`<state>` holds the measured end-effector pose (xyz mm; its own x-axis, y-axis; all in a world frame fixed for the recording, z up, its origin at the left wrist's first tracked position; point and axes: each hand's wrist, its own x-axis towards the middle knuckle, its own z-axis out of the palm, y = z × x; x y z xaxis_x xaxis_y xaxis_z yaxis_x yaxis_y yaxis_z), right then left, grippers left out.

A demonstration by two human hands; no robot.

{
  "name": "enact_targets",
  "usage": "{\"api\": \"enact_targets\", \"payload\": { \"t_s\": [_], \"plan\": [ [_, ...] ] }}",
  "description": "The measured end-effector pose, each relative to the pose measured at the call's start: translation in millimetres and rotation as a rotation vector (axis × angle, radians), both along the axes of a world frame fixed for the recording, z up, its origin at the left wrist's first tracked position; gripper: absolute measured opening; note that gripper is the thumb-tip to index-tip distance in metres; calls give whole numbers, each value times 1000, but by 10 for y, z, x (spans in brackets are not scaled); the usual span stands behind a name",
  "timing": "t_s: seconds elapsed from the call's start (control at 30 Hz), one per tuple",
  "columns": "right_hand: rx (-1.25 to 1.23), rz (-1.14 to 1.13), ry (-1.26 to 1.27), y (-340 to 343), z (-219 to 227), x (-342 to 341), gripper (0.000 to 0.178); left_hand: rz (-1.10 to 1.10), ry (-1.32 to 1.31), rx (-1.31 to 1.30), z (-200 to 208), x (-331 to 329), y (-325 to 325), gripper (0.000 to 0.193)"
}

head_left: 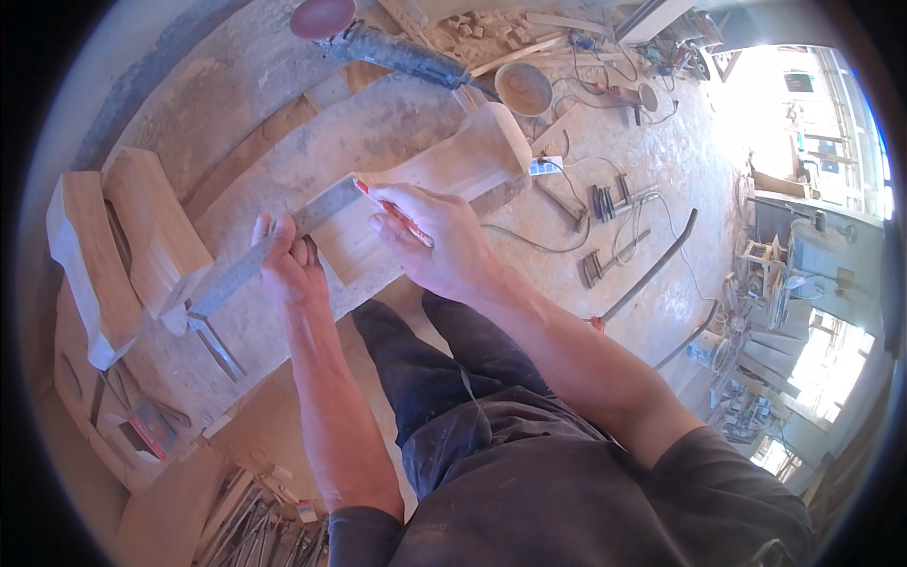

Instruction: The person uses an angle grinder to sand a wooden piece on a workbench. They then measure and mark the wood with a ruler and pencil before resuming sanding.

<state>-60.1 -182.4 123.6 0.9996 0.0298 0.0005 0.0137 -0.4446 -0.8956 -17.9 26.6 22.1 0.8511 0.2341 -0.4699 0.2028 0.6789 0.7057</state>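
Note:
My left hand (pixel 289 269) grips a flat grey metal straightedge (pixel 231 283), its fingers wrapped round the bar. The straightedge runs diagonally onto the near-left end of a pale, curved wooden leg-like piece (pixel 449 156), which lies on a dusty workbench (pixel 378 118). In my right hand (pixel 442 234) a red pencil (pixel 402 221) is pinched, its tip at the far end of the straightedge, by the wood. Whether the tip touches the wood I cannot tell. To the left, two similar shaped wooden pieces (pixel 87 260) lie side by side.
A grinder (pixel 402 59) with a reddish disc lies at the bench's far side, near a round bowl (pixel 522 89). Clamps (pixel 612 200), cables and a long dark bar (pixel 652 265) lie on the floor at right. Wood offcuts (pixel 250 520) are piled at lower left.

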Motion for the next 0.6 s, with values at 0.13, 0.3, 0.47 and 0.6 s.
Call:
{"api": "enact_targets", "payload": {
  "t_s": [0.13, 0.3, 0.47, 0.6],
  "plan": [
    [68, -57, -68, 35, -35, -4, 27, 24, 3, -6, 21, -2, -38, 45],
    [34, -55, -38, 36, -4, 7, 27, 48, 24, -1, 19, 9, -36, 51],
    [-229, 61, 166, -22, 334, -130, 26, 60, 219, 58, 203, -270, -121, 57],
    [-148, 31, 124, -15, 639, -628, 27, 49, 413, 110, 523, -907, -294, 50]
  ]
}}
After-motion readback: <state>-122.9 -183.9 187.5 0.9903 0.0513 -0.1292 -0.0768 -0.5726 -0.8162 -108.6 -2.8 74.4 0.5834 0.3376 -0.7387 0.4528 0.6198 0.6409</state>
